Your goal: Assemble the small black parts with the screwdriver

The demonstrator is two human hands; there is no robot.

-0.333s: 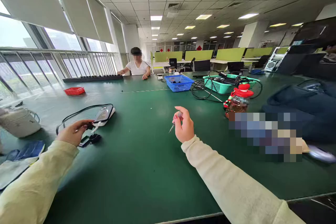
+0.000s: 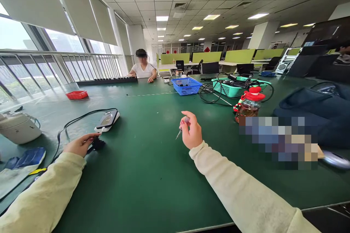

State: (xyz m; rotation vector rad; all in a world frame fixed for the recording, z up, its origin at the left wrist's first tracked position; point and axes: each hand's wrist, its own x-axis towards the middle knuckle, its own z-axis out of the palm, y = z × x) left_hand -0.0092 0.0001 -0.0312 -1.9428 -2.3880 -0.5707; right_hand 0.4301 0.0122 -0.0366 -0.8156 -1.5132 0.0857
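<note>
My right hand (image 2: 191,131) is raised above the green table (image 2: 142,189), fingers curled around a small screwdriver (image 2: 179,133) whose thin metal tip points down and left. On the left, my left hand (image 2: 78,145) has its thumb and fingers pinched at a small black object (image 2: 97,144) on the table. Its exact kind is hard to make out, as the fingers cover part of it. Just beyond the fingertips lies a phone (image 2: 108,119) resting on a white item, with a white cable plug beside it and a black cord (image 2: 71,123) curving around to the left.
A red tray (image 2: 77,95), a blue basket (image 2: 187,86) and a green basket (image 2: 232,88) of cables stand farther back. A red-capped jar (image 2: 248,105) and a dark bag (image 2: 314,113) are at right; a white pot (image 2: 20,128) and gloves (image 2: 24,162) at left. Across the table sits a person (image 2: 142,68).
My left hand has lowered slightly toward me and now reaches the small black object on the table. My right hand stays put. The long black strip before the other person has slid right.
</note>
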